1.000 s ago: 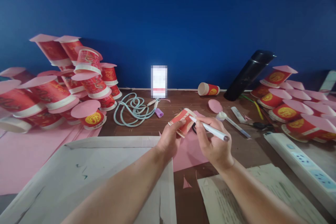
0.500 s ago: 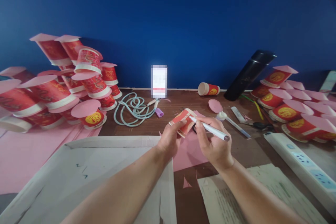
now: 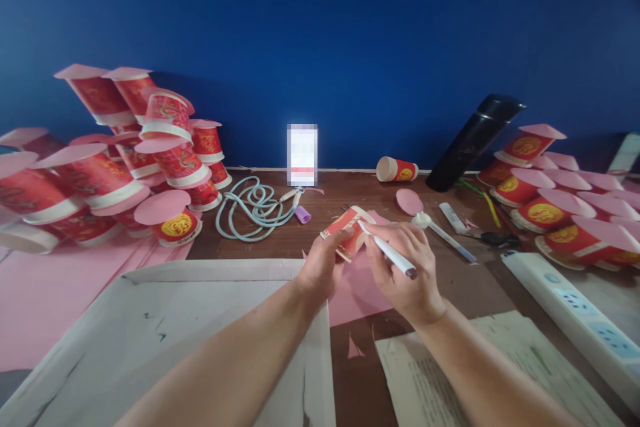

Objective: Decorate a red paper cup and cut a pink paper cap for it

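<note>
My left hand (image 3: 323, 263) is closed on a red paper cup (image 3: 345, 223) with a pale band, held tilted above the table. My right hand (image 3: 407, 267) grips a white marker pen (image 3: 393, 255) with a dark end; its tip meets or nearly meets the cup's side. The fingers hide part of the cup. Beneath the hands lies a sheet of pink paper (image 3: 357, 290). A cut pink paper disc (image 3: 409, 202) and a white-capped pen (image 3: 453, 243) lie beyond my right hand.
Stacked red cups with pink tops stand left (image 3: 173, 163) and right (image 3: 545, 213). At the back are a coiled cord (image 3: 257, 213), a lit phone (image 3: 303, 153), a lying cup (image 3: 405, 171) and a black flask (image 3: 473, 143). A white tray (image 3: 200, 270) and a power strip (image 3: 575, 307) flank my arms.
My right hand has turned slightly and the marker's rear end has swung down and left, while its tip has slid a little left on the cup. My left hand has barely moved.
</note>
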Motion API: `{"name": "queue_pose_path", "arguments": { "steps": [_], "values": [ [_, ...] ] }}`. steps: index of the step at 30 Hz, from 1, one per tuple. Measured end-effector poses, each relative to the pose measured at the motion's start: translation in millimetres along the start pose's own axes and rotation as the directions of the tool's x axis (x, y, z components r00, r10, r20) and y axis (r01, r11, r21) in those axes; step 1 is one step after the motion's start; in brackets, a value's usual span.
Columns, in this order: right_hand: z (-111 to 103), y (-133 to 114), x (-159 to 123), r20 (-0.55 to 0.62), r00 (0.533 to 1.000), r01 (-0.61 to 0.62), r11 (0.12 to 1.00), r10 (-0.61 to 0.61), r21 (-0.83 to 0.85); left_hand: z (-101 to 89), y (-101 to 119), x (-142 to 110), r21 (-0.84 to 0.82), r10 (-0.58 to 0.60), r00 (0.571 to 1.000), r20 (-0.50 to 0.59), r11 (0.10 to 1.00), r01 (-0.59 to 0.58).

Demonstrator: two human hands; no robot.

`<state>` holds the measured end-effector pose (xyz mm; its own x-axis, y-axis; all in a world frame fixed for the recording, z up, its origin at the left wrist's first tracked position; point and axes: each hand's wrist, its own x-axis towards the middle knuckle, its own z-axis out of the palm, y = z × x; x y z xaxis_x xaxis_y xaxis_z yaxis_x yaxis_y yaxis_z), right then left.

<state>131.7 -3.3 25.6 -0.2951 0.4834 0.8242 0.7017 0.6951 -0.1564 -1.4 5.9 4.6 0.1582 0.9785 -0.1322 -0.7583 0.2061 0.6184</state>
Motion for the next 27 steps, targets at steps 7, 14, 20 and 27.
{"name": "queue_pose_path", "arguments": {
  "steps": [7, 14, 20, 27],
  "values": [
    [1.0, 1.1, -0.8, 0.014, 1.0, -0.012, 1.0, 0.012, -0.015, -0.7, -1.1, -0.4, 0.01, 0.001, 1.0, 0.024, 1.0, -0.001],
    [1.0, 1.1, -0.6, 0.005, 0.999, -0.042, 0.999, 0.042, 0.0, -0.9, -1.0, 0.1, 0.001, -0.006, 1.0, 0.022, 1.0, 0.006],
    [-0.4, 0.8, -2.3, -0.018, 0.997, -0.074, 0.997, 0.074, -0.002, -4.8, -1.7, 1.6, -0.062, -0.036, 0.998, 0.045, 0.997, 0.038],
    [-0.7, 2.3, -2.7, -0.12, 0.98, -0.155, 0.986, 0.162, 0.065, -3.6, -0.3, 0.9, -0.107, -0.082, 0.996, 0.036, 0.991, 0.085]
  ]
}}
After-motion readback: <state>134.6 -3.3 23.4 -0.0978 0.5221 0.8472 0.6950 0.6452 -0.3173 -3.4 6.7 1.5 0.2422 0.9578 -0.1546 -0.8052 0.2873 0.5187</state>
